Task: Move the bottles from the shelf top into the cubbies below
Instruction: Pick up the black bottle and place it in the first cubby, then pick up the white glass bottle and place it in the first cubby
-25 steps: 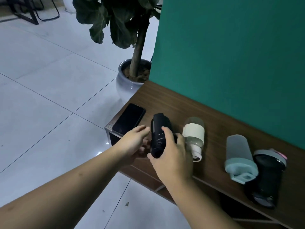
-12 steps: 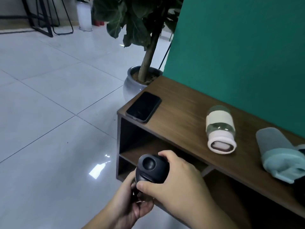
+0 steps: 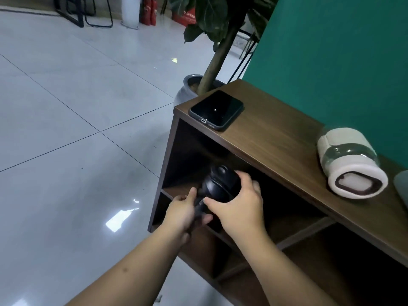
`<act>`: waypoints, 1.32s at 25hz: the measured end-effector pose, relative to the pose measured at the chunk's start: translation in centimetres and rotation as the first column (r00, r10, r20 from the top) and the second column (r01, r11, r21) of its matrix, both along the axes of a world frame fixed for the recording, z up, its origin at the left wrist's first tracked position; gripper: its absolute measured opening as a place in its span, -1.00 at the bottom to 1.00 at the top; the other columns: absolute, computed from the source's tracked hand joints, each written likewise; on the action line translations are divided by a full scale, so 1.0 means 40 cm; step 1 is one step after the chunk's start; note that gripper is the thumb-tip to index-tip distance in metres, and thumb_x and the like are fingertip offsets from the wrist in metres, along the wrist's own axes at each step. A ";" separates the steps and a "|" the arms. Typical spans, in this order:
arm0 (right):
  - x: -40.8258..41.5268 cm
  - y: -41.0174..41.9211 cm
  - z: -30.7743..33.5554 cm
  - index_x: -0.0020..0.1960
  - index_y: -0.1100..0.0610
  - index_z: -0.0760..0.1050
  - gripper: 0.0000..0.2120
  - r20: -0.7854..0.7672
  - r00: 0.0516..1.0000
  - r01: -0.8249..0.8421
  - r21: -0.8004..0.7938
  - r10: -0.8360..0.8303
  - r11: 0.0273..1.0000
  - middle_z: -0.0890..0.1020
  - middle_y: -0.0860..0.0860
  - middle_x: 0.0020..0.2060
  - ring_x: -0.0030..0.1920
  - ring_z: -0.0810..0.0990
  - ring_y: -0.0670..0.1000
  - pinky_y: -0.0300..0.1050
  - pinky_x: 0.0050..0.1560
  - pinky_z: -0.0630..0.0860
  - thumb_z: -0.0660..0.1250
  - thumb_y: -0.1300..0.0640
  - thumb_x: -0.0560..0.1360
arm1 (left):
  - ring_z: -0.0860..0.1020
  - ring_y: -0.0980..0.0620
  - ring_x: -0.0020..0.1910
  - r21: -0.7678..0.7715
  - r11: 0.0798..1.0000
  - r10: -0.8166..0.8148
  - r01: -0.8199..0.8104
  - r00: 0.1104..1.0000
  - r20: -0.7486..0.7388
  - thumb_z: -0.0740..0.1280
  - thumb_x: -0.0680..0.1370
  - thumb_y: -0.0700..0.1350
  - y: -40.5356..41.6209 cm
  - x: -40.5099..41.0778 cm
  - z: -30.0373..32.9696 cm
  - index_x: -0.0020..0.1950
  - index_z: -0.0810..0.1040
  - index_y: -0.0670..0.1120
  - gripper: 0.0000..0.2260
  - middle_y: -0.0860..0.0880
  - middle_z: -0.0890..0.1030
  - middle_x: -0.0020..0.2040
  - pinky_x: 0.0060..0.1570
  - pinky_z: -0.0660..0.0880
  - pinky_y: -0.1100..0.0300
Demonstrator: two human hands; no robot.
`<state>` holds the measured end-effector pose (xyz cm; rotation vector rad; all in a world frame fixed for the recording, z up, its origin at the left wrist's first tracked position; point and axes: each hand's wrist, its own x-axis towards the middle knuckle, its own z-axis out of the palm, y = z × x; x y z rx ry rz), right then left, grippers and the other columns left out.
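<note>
Both hands hold a black bottle [image 3: 220, 183] at the mouth of the upper left cubby [image 3: 187, 164] of the brown wooden shelf [image 3: 276, 142]. My right hand [image 3: 238, 206] wraps the bottle's body from the right. My left hand [image 3: 184, 212] grips its lower end from the left. The bottle's rounded end points into the cubby. A clear bottle with a cream sleeve and lid [image 3: 348, 162] lies on its side on the shelf top at the right. The grey edge of another bottle [image 3: 403, 184] shows at the frame's right border.
A black phone [image 3: 217, 110] lies on the shelf top's left corner. A potted plant [image 3: 192, 87] stands on the floor behind the shelf's left end. A green wall [image 3: 331, 51] backs the shelf. Lower cubbies [image 3: 309, 261] open beneath, and grey floor tiles [image 3: 77, 129] spread left.
Both hands have carried the black bottle off the shelf top, down and forward to the upper left cubby's opening. The view has dropped lower and closer to the shelf.
</note>
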<state>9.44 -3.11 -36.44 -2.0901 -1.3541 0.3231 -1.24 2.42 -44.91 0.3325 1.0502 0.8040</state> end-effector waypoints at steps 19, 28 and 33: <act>0.029 0.185 -0.020 0.33 0.04 0.52 -0.24 -0.058 0.995 0.071 -0.073 -0.075 0.995 0.71 0.04 0.19 0.22 0.68 0.13 -0.13 0.14 0.53 0.68 -0.17 0.22 | 0.63 -0.16 0.11 -0.056 0.998 0.038 -0.035 0.998 0.052 0.19 0.70 0.21 0.127 0.041 -0.031 0.48 0.52 -0.10 -0.50 -0.13 0.56 0.40 0.12 0.69 -0.08; -0.039 -0.140 0.222 0.16 -0.07 0.64 -0.61 -0.030 0.999 0.015 -0.115 -0.018 0.993 0.71 -0.11 -0.11 -0.06 0.69 -0.08 -0.03 0.04 0.64 0.42 -0.27 0.46 | 0.72 -0.07 -0.30 0.155 0.964 -0.203 0.218 0.973 -0.107 0.17 0.71 0.20 -0.113 0.039 0.295 0.28 0.63 -0.14 -0.54 -0.18 0.80 -0.12 -0.44 0.59 0.19; 0.016 -0.299 0.435 0.01 -0.05 0.69 -0.87 0.106 0.993 0.025 0.215 -0.049 0.976 0.72 -0.15 -0.14 -0.10 0.66 -0.12 -0.08 -0.01 0.61 0.46 -0.04 0.50 | 0.73 -0.27 0.12 0.320 0.890 -0.340 0.325 0.940 -0.008 0.19 0.67 0.28 -0.291 0.038 0.463 0.30 0.67 -0.06 -0.50 -0.28 0.70 0.25 -0.09 0.71 -0.08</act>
